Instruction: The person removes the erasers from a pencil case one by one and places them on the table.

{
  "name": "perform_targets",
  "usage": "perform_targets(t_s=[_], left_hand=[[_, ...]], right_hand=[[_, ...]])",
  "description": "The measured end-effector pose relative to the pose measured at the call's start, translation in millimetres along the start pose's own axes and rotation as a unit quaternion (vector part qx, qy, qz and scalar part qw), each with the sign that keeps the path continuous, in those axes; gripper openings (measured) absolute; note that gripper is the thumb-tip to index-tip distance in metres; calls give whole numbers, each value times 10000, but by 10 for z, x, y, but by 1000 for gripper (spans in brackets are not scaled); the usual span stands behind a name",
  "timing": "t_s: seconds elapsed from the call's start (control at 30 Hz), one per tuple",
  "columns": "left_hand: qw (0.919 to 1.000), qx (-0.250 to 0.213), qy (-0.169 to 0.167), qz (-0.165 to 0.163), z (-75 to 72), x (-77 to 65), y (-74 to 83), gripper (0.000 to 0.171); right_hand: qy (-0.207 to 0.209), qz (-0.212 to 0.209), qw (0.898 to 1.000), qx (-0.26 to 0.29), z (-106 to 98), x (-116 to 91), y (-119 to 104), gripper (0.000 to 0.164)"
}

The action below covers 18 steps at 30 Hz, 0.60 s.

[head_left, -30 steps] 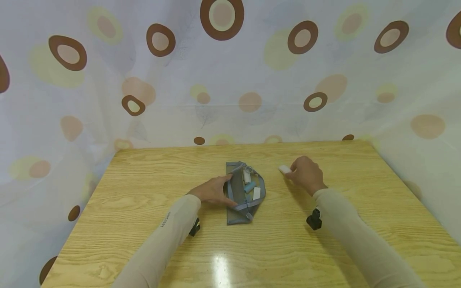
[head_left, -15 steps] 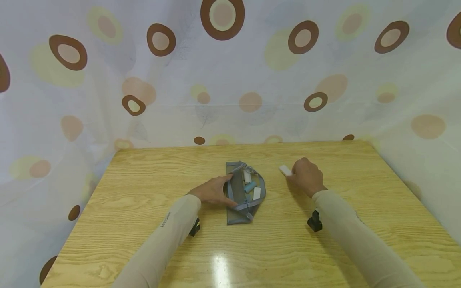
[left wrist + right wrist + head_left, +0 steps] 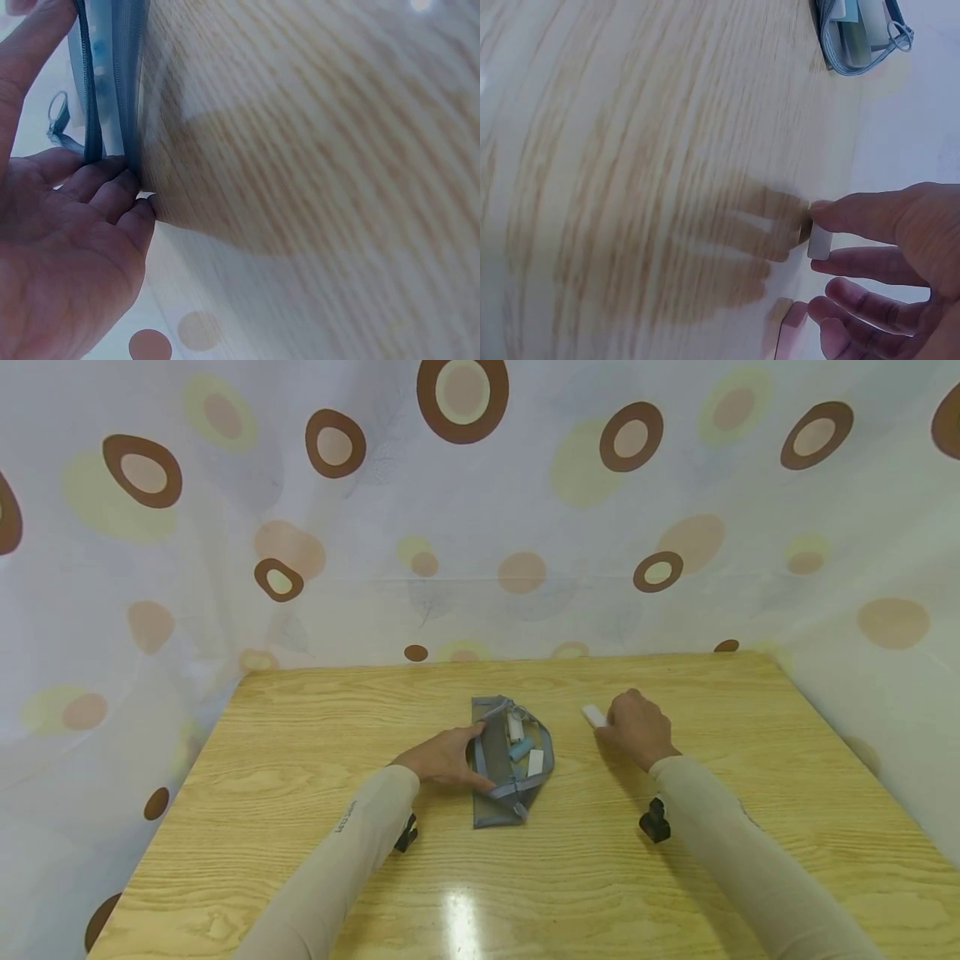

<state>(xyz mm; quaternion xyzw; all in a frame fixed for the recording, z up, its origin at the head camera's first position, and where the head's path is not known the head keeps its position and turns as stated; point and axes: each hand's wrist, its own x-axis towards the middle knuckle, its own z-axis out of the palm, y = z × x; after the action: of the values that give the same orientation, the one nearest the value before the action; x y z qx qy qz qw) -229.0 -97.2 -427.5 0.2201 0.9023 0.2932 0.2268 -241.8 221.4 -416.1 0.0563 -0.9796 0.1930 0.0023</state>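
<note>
- Head: the left hand (image 3: 442, 756) is gripping a grey pouch (image 3: 492, 750), lying open mid-surface towards the table's (image 3: 300, 710) far edge.
- Inside it, a teal piece (image 3: 520, 750) and a white block (image 3: 535, 763) are lying close together.
- Between the pouch and the surface's right edge, the right hand (image 3: 641, 728) is pinching a white bar (image 3: 595, 716) and hiding one end.
- Beyond the far edge a spotted curtain (image 3: 360, 543) is hanging.
- Left wrist: this hand is partly covering the pouch.
- Right wrist: thumb and forefinger are grasping the bar.
</note>
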Motion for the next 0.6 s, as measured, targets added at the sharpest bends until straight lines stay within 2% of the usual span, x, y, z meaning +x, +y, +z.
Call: perform_targets(t_s=[0.17, 0.47, 0.6], left_hand=[[10000, 19, -10, -9, 2, -2, 0, 107], [10000, -22, -12, 15, -7, -11, 3, 107], [10000, -9, -9, 7, -4, -10, 2, 107]], right_hand=[[-47, 91, 9999, -50, 7, 6, -8, 41], [-119, 79, 9999, -22, -5, 1, -30, 51], [-186, 93, 9998, -29, 2, 13, -23, 49]])
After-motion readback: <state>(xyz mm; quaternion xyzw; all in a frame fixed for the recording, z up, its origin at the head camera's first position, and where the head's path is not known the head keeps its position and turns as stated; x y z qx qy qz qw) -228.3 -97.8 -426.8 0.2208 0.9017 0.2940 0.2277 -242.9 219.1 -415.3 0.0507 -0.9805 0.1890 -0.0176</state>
